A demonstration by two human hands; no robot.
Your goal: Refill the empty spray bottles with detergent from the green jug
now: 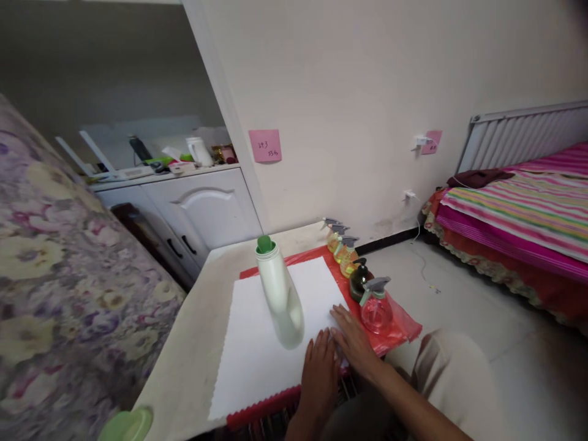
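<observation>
My left hand (pixel 320 361) lies flat at the near edge of a white sheet (pixel 252 367), its fingers stretched out and holding nothing. Close beside it, my right hand (pixel 351 337) rests on the sheet's right edge, fingers extended. Just beyond both hands a pale green detergent bottle (pixel 280 294) with a side handle stands on the sheet. Its cap is off, and a green spout (pixel 265 245) shows in the neck. To the right of my right hand sits a pink spray bottle (pixel 376 312) with a grey trigger head. Behind that is a dark pump bottle (pixel 361 282).
Several yellow spray bottles (pixel 348 260) line the right side on red plastic (pixel 404 324). A light green round object (pixel 126 424) lies at the table's (pixel 184 367) near-left corner. A floral curtain (pixel 68 306) hangs left; a bed (pixel 514 226) stands right.
</observation>
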